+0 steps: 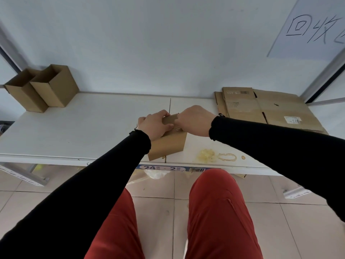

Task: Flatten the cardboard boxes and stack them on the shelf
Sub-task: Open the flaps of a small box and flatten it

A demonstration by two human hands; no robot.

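Gripping one small box (168,144), apparently, both hands (156,124) meet; flattened cardboard (270,107) lies right.

both arms reach forward in black sleeves, converging at the middle. the left hand (155,124) curls its fingers over the top edge of a small cardboard box (168,144); the right hand (195,120) grips the same edge, knuckles up.

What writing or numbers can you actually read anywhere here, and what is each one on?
"回收", then a cut-off character: hand-drawn on the white paper sheet on the wall.
"24" and "2": blue label strip on the white shelf's front edge; its small characters and barcode are unreadable.
Flattened brown cardboard stack: print and white sticker too blurred.
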